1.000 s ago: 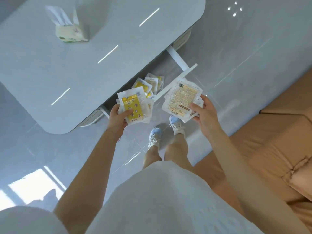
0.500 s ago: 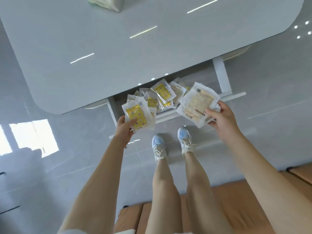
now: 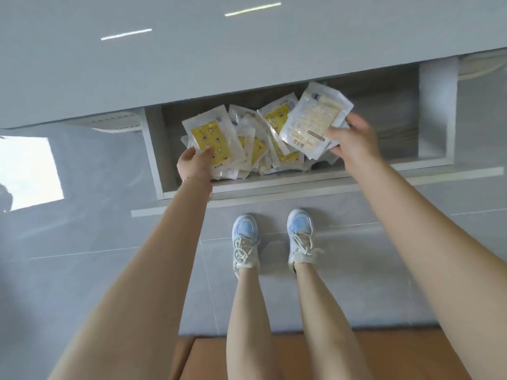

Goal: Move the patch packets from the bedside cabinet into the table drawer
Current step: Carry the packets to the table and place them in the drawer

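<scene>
The table drawer (image 3: 301, 178) stands pulled out under the grey tabletop (image 3: 192, 64). A heap of patch packets (image 3: 263, 149), clear with yellow inserts, lies in its left half. My left hand (image 3: 193, 165) grips a small stack of yellow-printed patch packets (image 3: 212, 138) over the left end of the heap. My right hand (image 3: 354, 144) holds another stack of patch packets (image 3: 315, 119), pale printed backs up, above the heap's right side. Both stacks hang inside the drawer opening.
The drawer's right half (image 3: 392, 127) shows bare grey bottom. My two feet in pale blue sneakers (image 3: 271, 239) stand on the grey tiled floor just before the drawer front. An orange-brown cushion edge (image 3: 301, 352) lies behind my legs.
The view has closed in on the drawer. Both hands have carried their packet stacks forward from in front of the drawer to over the heap inside it.
</scene>
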The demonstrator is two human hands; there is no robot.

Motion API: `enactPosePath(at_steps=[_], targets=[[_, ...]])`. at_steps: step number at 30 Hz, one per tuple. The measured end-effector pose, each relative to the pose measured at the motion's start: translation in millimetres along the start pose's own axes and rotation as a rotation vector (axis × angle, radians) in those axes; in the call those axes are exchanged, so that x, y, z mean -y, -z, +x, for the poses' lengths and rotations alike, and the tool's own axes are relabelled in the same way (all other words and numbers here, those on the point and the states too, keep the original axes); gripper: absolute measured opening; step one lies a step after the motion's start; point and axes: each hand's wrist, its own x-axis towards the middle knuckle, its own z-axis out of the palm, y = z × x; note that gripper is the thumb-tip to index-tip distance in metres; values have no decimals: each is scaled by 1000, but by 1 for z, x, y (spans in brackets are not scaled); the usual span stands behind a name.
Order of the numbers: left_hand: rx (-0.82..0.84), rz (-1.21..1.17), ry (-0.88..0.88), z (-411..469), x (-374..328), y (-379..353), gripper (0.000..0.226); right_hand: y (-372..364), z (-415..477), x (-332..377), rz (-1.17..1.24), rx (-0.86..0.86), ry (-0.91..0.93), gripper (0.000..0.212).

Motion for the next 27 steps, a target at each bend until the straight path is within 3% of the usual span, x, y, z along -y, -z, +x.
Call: enactPosePath(at_steps=[4, 10, 14, 19, 24, 27], targets=[[-86, 195, -125, 14, -5, -4, 43, -21, 16, 2, -70, 70, -22, 26], [-68, 449, -281, 13, -15, 0, 34, -33, 23, -9, -241, -42, -27, 25], [13, 510, -312, -2, -22, 9, 51, -23, 8, -9, -548, -62, 71, 26], [134, 698, -497, -43, -31, 36, 60, -7, -45, 2, -707, -48, 187, 55], [92, 1090, -840, -114, -41, 79, 62, 13, -122, 12, -959, 21, 381, 60], [49, 1195, -905, -161, -41, 110, 66, 24, -173, 22, -1160, 38, 463, 63]])
